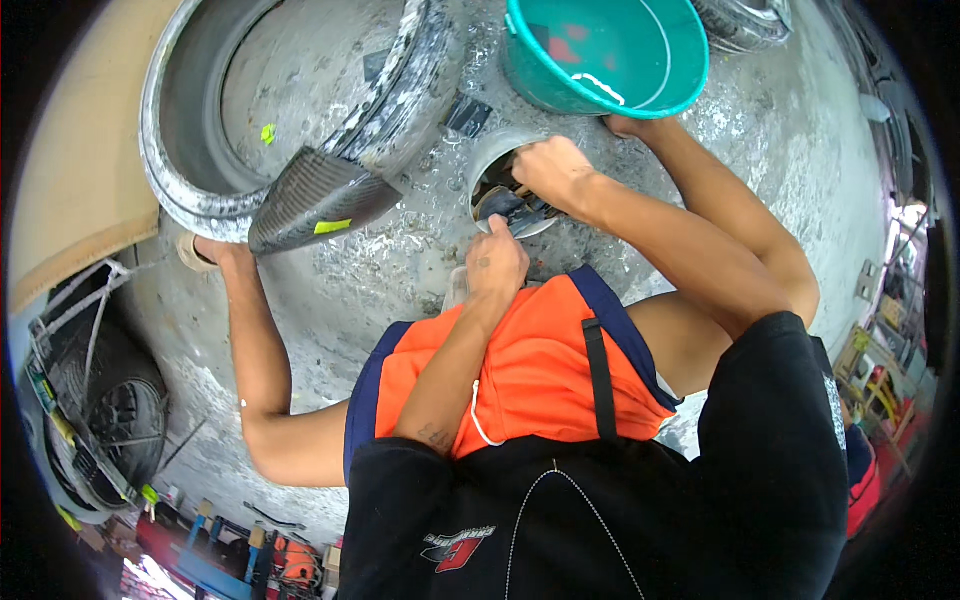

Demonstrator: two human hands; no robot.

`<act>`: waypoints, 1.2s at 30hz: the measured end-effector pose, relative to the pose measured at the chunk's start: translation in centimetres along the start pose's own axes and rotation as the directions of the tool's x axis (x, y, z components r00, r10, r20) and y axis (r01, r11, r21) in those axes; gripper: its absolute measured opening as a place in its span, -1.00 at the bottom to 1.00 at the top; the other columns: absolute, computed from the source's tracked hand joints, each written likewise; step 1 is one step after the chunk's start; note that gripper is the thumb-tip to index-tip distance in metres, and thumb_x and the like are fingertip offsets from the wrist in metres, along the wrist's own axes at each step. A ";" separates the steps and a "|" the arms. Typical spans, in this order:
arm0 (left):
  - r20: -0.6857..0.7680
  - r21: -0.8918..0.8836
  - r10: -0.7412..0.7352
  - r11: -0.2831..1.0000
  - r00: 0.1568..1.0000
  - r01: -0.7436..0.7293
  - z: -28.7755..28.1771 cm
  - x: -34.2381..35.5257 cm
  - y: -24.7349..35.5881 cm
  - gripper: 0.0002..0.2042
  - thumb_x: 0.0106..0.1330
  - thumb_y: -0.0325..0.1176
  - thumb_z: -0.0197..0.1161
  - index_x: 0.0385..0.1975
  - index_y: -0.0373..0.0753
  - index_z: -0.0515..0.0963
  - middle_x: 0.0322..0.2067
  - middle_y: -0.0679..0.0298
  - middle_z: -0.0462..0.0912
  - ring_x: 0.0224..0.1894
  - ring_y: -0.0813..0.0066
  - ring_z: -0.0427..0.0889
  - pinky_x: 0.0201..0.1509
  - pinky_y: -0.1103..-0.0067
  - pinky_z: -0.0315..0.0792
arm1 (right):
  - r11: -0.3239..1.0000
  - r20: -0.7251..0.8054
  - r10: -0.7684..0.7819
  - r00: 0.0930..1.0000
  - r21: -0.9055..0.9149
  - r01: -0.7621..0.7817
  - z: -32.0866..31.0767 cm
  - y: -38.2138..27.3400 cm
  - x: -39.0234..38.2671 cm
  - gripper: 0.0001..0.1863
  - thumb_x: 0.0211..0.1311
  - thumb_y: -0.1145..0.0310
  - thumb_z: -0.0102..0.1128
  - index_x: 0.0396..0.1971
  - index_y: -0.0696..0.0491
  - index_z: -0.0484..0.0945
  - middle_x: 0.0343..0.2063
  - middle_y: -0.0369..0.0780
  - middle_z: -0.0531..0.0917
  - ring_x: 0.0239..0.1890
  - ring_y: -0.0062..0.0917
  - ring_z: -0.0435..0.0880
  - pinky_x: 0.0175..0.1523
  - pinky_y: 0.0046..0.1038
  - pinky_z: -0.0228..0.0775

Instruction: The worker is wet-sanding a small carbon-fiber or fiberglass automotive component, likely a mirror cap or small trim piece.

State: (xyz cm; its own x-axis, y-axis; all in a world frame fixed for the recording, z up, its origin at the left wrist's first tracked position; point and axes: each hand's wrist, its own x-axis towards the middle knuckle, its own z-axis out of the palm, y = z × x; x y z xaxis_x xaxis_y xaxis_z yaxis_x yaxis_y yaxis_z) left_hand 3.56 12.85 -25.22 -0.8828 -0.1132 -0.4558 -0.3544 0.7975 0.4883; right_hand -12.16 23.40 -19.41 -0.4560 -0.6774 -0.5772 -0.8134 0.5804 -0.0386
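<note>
both hands close around work at a small grey can [492, 160] that stands on the wet concrete floor [760, 130]: the left hand [497, 262] is curled into a fist around what looks like the handle of a dark brush or tool [510, 205] whose end lies across the can's mouth, while the right hand [553, 172] bends over the can's far rim, fingers tucked down at the opening, though what they pinch cannot be told. the can sits just in front of the person's knees, between a soapy tyre [300, 130] on the left and a teal plastic bucket [610, 55] just beyond it on the right. the tyre lies flat, its sidewall smeared with white foam, a yellow-green sticker on its tread near the can. the person squats over the can in orange shorts [530, 370] with navy trim and a black shirt [640, 510], forearms reaching forward from the lower edge. another tyre [95, 410] lies at the left edge, well apart from the hands.
</note>
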 end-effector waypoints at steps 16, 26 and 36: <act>-0.054 0.052 0.165 0.985 0.985 -0.162 -0.3 0.0 -0.7 -0.83 0.12 -0.46 0.24 -0.33 -0.38 0.49 -0.37 -0.14 0.67 -0.24 -0.06 0.70 -0.08 0.22 0.59 | 0.772 -0.353 0.432 0.830 0.621 -0.138 1.4 -2.0 -8.9 -0.61 -0.10 0.37 0.55 -0.18 0.04 0.69 -0.22 -0.19 0.74 -0.08 -0.18 0.60 0.05 -0.18 0.40; 0.079 0.061 0.015 0.998 0.997 -0.020 -0.7 -0.8 -1.7 -0.68 0.08 -0.47 0.32 -0.20 -0.41 0.41 -0.32 -0.17 0.66 -0.20 -0.09 0.69 -0.08 0.20 0.59 | 0.632 -0.230 0.368 0.901 0.773 -0.061 2.7 -9.6 -12.3 -0.49 0.17 0.60 0.16 0.18 0.09 0.52 0.00 0.14 0.62 0.11 0.00 0.56 0.23 -0.12 0.41; 0.152 0.027 -0.081 0.997 0.985 0.078 -2.1 -0.4 -0.7 -0.67 0.13 -0.44 0.32 -0.15 -0.44 0.43 -0.26 -0.23 0.68 -0.15 -0.17 0.70 -0.02 0.18 0.60 | 0.538 -0.242 0.395 0.886 0.843 -0.010 3.5 -8.6 -11.4 -0.42 0.09 0.59 0.17 0.21 0.13 0.48 0.04 0.08 0.62 0.08 -0.01 0.56 0.26 -0.13 0.41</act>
State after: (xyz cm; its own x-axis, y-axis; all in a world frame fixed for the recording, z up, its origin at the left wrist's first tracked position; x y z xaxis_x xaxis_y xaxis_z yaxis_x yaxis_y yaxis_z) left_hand 3.53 11.10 -23.81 -0.7940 -0.0861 -0.6018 -0.4137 0.8018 0.4311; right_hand 1.27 27.69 -15.33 -0.8126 -0.4805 -0.3297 -0.1289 0.7000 -0.7024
